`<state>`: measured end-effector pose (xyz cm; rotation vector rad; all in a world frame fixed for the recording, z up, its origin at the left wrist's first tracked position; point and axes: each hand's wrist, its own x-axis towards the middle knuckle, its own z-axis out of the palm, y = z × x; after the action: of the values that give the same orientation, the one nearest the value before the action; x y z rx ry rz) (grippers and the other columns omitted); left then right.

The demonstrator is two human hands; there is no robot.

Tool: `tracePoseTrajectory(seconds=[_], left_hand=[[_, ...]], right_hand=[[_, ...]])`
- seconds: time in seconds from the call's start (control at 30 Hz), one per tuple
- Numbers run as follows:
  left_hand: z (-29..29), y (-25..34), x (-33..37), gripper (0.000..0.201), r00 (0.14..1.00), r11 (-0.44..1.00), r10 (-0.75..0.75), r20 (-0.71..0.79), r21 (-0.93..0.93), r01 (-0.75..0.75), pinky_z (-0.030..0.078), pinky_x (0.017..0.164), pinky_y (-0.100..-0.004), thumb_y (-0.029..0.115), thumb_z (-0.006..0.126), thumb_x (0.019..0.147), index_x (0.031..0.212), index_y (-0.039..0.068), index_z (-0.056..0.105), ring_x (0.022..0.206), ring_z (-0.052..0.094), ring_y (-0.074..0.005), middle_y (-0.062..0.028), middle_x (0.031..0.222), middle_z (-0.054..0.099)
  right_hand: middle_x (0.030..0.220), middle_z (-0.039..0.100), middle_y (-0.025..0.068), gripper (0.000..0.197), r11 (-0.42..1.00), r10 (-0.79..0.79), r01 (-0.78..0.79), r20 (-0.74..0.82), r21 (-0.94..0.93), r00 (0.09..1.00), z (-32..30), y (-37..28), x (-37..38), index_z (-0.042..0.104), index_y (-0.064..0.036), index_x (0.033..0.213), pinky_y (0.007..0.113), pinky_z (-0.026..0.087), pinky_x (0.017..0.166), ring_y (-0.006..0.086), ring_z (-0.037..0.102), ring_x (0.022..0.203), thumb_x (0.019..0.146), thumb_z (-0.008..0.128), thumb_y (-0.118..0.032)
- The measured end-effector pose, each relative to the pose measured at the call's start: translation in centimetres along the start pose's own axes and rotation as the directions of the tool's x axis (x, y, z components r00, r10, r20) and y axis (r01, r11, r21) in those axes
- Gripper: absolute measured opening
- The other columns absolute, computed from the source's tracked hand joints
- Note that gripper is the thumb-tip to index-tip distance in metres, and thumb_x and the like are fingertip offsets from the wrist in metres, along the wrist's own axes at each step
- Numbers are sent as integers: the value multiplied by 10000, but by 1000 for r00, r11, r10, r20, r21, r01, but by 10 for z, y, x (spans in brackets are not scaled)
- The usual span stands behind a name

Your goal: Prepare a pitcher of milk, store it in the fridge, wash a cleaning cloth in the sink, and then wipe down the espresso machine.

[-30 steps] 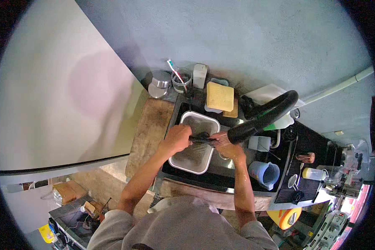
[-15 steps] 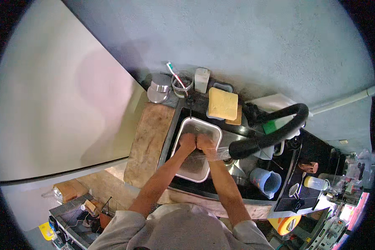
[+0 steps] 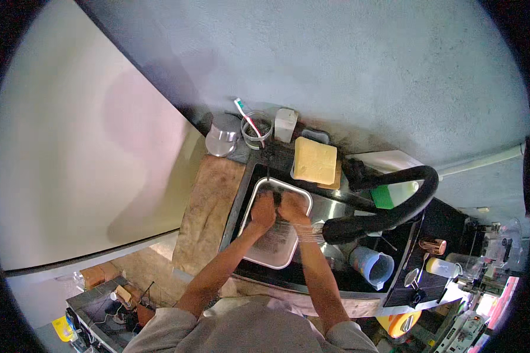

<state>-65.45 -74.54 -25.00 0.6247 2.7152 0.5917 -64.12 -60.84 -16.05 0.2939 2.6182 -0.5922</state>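
A rectangular tray (image 3: 282, 266) with a pale rim sits in the dark sink, with cloudy water inside. Over its far half are both my hands, side by side and close together. My left hand (image 3: 263, 210) is curled, its fingertips pointing down into the tray. My right hand (image 3: 293, 209) is bent inward the same way. Something dark shows between them, too blurred to name, and the fingertips are partly hidden. From the black curved faucet (image 3: 415, 203) on the right, a spray of water runs across my right wrist.
Behind the sink are a yellow sponge (image 3: 315, 160), a glass jar (image 3: 257, 128) holding a toothbrush, and a metal canister (image 3: 223, 134). A blue pitcher (image 3: 372, 267) stands right of the tray. A wooden board (image 3: 209, 206) lies left; a strainer (image 3: 413, 277) lies far right.
The whole view has shifted slightly, so the sink sits lower in it. Both hands remain together over the tray, now a little nearer its far end. Water still sprays at my right wrist.
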Motion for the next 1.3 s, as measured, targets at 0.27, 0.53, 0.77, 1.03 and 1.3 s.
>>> tracePoseTrajectory(seconds=[0.27, 0.53, 0.77, 1.03, 1.3], left_hand=[[-184, 54, -71, 317, 988, 925, 127, -89, -349, -150, 503, 770, -462, 13, 802, 716, 938, 10, 576, 916, 651, -374, -201, 990, 637], [-222, 48, -89, 292, 982, 866, 178, 59, -484, -128, 516, 718, -430, 36, 813, 730, 896, 12, 575, 836, 667, -363, -172, 859, 650], [-26, 28, 2, 249, 927, 987, -2, 375, 147, -58, 599, 801, -444, 187, 649, 905, 1108, 50, 696, 1015, 723, -329, -143, 1086, 742], [137, -52, 38, 555, 993, 977, -119, -24, -178, 113, 370, 1173, -474, 279, 541, 1006, 1515, 80, 445, 1467, 378, -353, -206, 1563, 428], [-18, 32, 7, 307, 957, 999, 12, 289, 40, -25, 585, 861, -491, 92, 704, 820, 1112, 11, 658, 1055, 693, -405, -228, 1060, 713]], right_hand=[[1024, 704, 169, 277, 864, -27, 220, -394, 453, 919, -40, 25, -140, 664, 11, 1101, 376, 535, 854, 289, 683, 956, 868, 734, -121], [950, 715, 183, 247, 869, -79, 248, -375, 428, 924, -64, -5, -170, 652, 23, 1076, 385, 547, 741, 303, 707, 862, 872, 709, -104], [1013, 704, 290, 205, 989, -141, 148, -158, 30, 977, 57, 26, -9, 720, -14, 931, 502, 556, 806, 428, 694, 977, 761, 678, -120], [1317, 634, 270, 450, 986, 115, -160, -556, -34, 823, 233, 74, 89, 638, -26, 1336, 571, 392, 1124, 391, 573, 1285, 930, 552, -198], [907, 687, 205, 216, 991, -55, 1, -414, -131, 909, 92, 68, 9, 662, -44, 979, 559, 531, 770, 440, 673, 903, 837, 632, -203]])
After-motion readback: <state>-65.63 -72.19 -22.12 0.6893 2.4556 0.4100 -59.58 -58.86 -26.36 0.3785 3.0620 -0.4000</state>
